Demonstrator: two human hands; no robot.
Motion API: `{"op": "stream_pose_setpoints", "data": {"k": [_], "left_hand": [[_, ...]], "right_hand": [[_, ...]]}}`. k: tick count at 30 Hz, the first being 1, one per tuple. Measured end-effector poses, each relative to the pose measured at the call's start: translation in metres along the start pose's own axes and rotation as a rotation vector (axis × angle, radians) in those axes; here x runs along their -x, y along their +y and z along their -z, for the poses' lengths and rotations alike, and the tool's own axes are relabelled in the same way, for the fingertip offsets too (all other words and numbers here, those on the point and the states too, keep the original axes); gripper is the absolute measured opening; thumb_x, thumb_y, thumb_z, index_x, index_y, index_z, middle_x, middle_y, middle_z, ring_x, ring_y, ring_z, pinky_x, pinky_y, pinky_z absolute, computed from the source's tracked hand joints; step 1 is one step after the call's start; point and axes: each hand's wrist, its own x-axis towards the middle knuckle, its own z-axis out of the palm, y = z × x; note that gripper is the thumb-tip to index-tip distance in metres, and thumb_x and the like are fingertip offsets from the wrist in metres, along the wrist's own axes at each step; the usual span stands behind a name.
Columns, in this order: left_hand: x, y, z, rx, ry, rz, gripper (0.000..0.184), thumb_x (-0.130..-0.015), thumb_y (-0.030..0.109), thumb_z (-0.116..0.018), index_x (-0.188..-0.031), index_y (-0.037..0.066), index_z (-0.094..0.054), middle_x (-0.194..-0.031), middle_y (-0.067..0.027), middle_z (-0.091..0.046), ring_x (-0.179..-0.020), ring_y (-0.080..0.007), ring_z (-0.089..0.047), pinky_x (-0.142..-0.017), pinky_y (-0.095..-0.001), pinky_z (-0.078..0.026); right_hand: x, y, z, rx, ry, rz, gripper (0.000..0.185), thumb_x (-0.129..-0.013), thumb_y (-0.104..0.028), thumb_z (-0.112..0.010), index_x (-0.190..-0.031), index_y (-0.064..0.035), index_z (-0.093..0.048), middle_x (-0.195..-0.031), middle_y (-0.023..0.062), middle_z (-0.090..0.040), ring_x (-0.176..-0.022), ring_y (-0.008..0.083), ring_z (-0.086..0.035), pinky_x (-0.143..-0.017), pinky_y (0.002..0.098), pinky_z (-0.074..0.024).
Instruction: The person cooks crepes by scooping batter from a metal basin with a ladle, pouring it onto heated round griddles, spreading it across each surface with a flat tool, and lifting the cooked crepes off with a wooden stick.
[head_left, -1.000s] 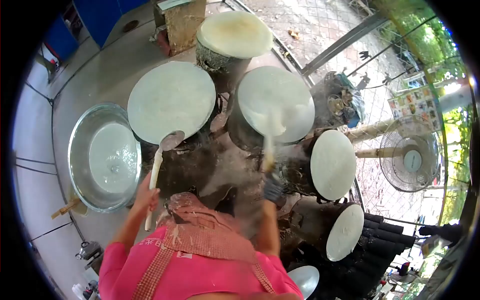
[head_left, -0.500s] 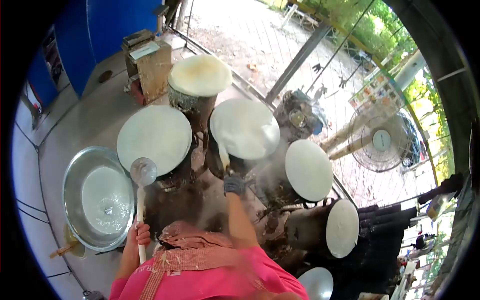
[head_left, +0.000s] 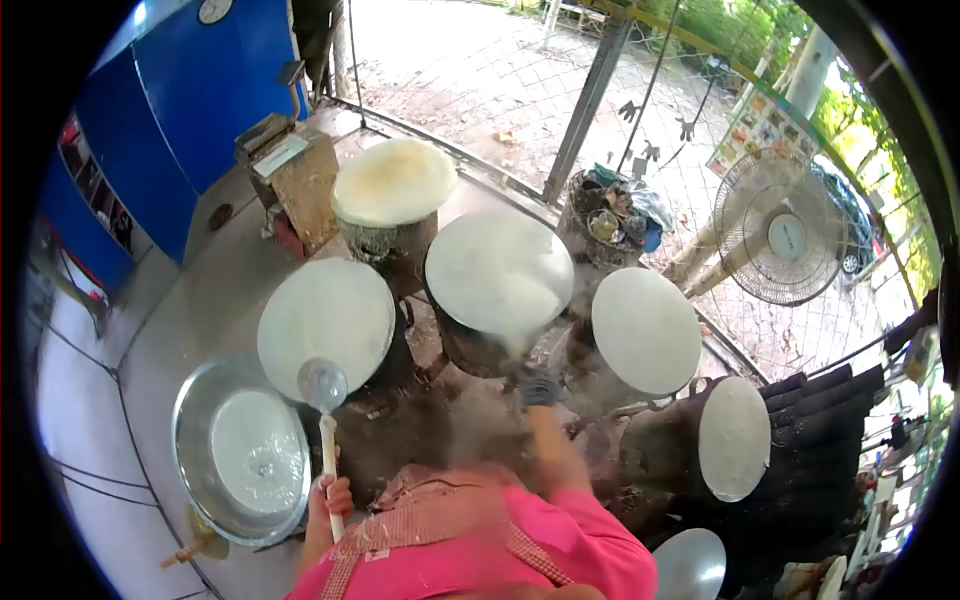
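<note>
My left hand [head_left: 335, 494] is bare and closed round the pale handle of a ladle [head_left: 323, 383], whose round metal bowl overlaps the near edge of the left white-coated pan [head_left: 325, 312]. My right hand [head_left: 540, 390] wears a dark glove and is closed on the handle of a pale tool [head_left: 515, 346]. The tool reaches to the near rim of the middle pan [head_left: 490, 265], where a white layer covers the surface. Steam and blur hide its head, so I cannot tell its kind.
A metal basin [head_left: 187, 450] of white liquid stands at left. More round pans sit at the back [head_left: 393, 185], right [head_left: 645, 325] and far right [head_left: 733, 440]. A fan [head_left: 785, 235] stands beyond, beside a mesh fence. Steam rises between the pots.
The view has shifted, so the pans sit differently in the frame. The pale tool, earlier across the middle pan's left side, now points at its near rim. The left hand still holds the ladle.
</note>
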Motion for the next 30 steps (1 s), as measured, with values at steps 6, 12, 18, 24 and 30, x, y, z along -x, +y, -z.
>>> {"op": "stream_pose_setpoints", "data": {"k": [6,12,18,24,30], "left_hand": [[-0.029,-0.017,-0.021,-0.041,0.229,-0.012,0.027,-0.081,0.021,-0.041,-0.058,0.007,-0.039,-0.047,-0.0011,-0.034,-0.038,-0.0104,-0.034,-0.037,-0.0229,-0.033],[-0.052,-0.005,-0.022,-0.191,0.209,0.033,0.011,-0.081,0.017,-0.041,-0.084,0.01,-0.05,-0.052,0.0005,-0.031,-0.04,-0.0096,-0.033,-0.037,-0.0246,-0.03],[-0.101,-0.013,-0.026,-0.012,0.405,0.02,0.033,-0.085,0.035,-0.04,-0.065,0.009,-0.041,-0.054,0.0015,-0.031,-0.038,-0.0087,-0.03,-0.034,-0.0226,-0.026],[-0.11,-0.046,-0.027,-0.292,0.522,-0.105,0.034,-0.086,0.036,-0.039,-0.068,0.007,-0.041,-0.052,0.0015,-0.029,-0.039,-0.0085,-0.028,-0.034,-0.0233,-0.024],[-0.108,-0.07,-0.039,-0.332,0.497,-0.08,0.022,-0.083,0.029,-0.047,-0.073,0.01,-0.041,-0.052,0.0036,-0.028,-0.036,-0.0069,-0.026,-0.032,-0.021,-0.023]], "right_hand": [[-0.051,0.005,0.005,-0.113,-0.175,-0.276,0.034,-0.079,-0.035,-0.043,-0.081,-0.0041,-0.058,-0.072,0.0123,-0.058,-0.067,0.027,-0.055,-0.056,0.0367,-0.0446],[-0.015,0.06,0.03,-0.118,-0.023,-0.253,0.033,-0.078,-0.035,-0.044,-0.079,-0.0048,-0.059,-0.072,0.0128,-0.059,-0.068,0.0279,-0.055,-0.056,0.0373,-0.0447],[-0.011,0.047,0.035,0.428,0.022,0.158,0.026,-0.081,-0.023,-0.042,-0.087,-0.0032,-0.057,-0.081,0.0145,-0.059,-0.068,0.0237,-0.056,-0.051,0.0383,-0.045],[-0.094,0.12,0.032,0.126,0.175,0.021,0.033,-0.082,-0.024,-0.043,-0.109,-0.0069,-0.047,-0.099,0.0145,-0.055,-0.079,0.028,-0.056,-0.068,0.0336,-0.0446],[-0.22,0.08,0.054,0.233,-0.226,-0.167,0.033,-0.081,-0.03,-0.038,-0.088,-0.0062,-0.06,-0.09,0.0166,-0.058,-0.085,0.0321,-0.055,-0.078,0.0435,-0.0398]]}}
